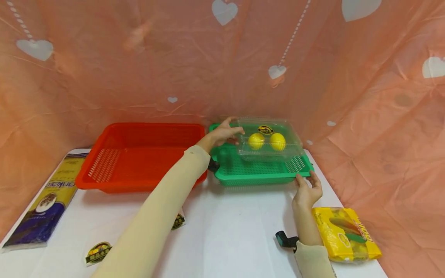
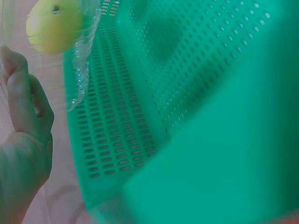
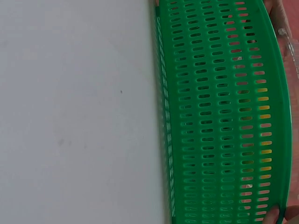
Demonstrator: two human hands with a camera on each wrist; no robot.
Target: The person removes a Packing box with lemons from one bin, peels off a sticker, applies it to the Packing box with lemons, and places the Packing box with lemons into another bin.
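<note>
My left hand (image 1: 222, 135) holds the left end of a clear plastic clamshell box (image 1: 269, 150). Inside the box are two round yellow fruits (image 1: 256, 141), and a black-and-gold sticker is on its lid. The box is over the green perforated basket (image 1: 257, 177); whether it touches the basket floor I cannot tell. In the left wrist view, the left fingers (image 2: 21, 93) lie along the box end, beside one yellow fruit (image 2: 53, 25). My right hand (image 1: 307, 193) grips the basket's front right rim, thumb and fingers around the edge. A right fingertip (image 3: 272, 214) shows at the rim in the right wrist view.
A red basket (image 1: 153, 189) stands left of the green one. Far left lies a gold-and-blue packet (image 1: 48, 200); a yellow packet (image 1: 344, 233) lies by my right forearm. Stickers (image 1: 98, 253) are on the white table (image 1: 240, 235). An orange curtain (image 1: 194, 58) hangs behind.
</note>
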